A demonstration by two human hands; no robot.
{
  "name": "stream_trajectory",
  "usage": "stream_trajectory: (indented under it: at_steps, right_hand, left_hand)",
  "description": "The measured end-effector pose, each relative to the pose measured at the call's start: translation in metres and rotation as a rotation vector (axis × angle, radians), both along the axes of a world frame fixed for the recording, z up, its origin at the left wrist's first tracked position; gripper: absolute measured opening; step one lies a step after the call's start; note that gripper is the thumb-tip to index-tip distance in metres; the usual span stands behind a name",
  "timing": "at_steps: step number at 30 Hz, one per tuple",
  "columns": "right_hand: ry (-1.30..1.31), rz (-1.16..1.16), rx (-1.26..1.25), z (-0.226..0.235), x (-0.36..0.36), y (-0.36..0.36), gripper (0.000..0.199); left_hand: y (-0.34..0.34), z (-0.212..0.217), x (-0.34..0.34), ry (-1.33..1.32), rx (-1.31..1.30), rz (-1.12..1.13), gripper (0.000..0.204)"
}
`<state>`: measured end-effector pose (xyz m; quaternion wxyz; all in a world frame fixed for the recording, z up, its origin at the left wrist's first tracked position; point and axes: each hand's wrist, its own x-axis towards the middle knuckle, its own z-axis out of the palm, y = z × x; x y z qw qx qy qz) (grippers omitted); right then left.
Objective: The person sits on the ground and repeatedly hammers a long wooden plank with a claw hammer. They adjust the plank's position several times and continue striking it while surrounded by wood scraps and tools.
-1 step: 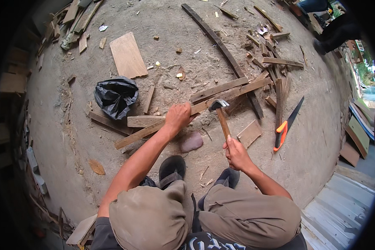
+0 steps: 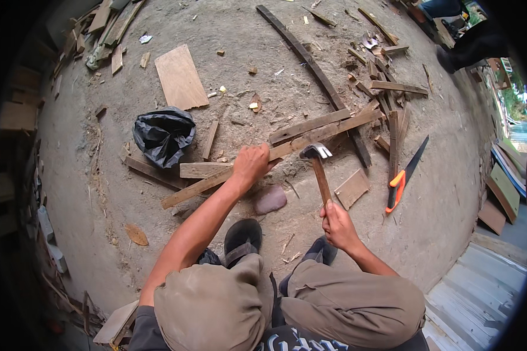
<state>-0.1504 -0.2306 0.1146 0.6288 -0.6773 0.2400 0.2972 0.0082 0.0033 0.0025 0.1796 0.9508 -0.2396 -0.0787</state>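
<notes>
Gripped in my left hand (image 2: 252, 166) is a long wooden strip (image 2: 200, 188), which slopes from lower left to upper right in front of me. My right hand (image 2: 337, 226) is closed round the handle of a claw hammer (image 2: 321, 180). The hammer's metal head is raised close to the near side of the strip, right of my left hand. A shorter wooden piece (image 2: 309, 126) lies along the strip's far side. Under its left part sits a short block of wood (image 2: 204, 170). A purplish stone (image 2: 270, 200) rests on the ground just below my left hand.
A handsaw (image 2: 397, 186) with an orange handle lies at right, near scattered wood scraps (image 2: 398, 86). A dark beam (image 2: 305, 59) stretches away. Black plastic bag (image 2: 164, 136) and plywood sheet (image 2: 181, 77) are at left. Another person's dark-clothed leg (image 2: 471, 47) shows at upper right.
The hammer and my right hand have shifted slightly right, with the hand a little nearer to me. My left hand keeps its hold on the strip.
</notes>
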Motion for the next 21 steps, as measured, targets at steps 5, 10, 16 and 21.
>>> stream_trajectory:
  at_steps: [5, 10, 16, 21]
  right_hand:
    - [-0.137, -0.089, 0.088, 0.052, 0.016, 0.016, 0.044]
    - [-0.281, -0.008, 0.020, 0.019, 0.034, 0.018, 0.041]
    - [-0.076, -0.109, 0.151, 0.076, 0.049, 0.021, 0.041]
    - [-0.787, -0.119, 0.192, 0.121, 0.068, 0.020, 0.047]
  left_hand:
    - [0.001, 0.003, -0.006, 0.058, 0.067, -0.005, 0.047]
    - [0.003, 0.000, -0.001, 0.028, 0.069, -0.020, 0.049]
    - [0.002, -0.004, -0.011, -0.015, 0.060, -0.006, 0.054]
    - [0.009, -0.009, -0.006, -0.031, 0.046, 0.001, 0.055]
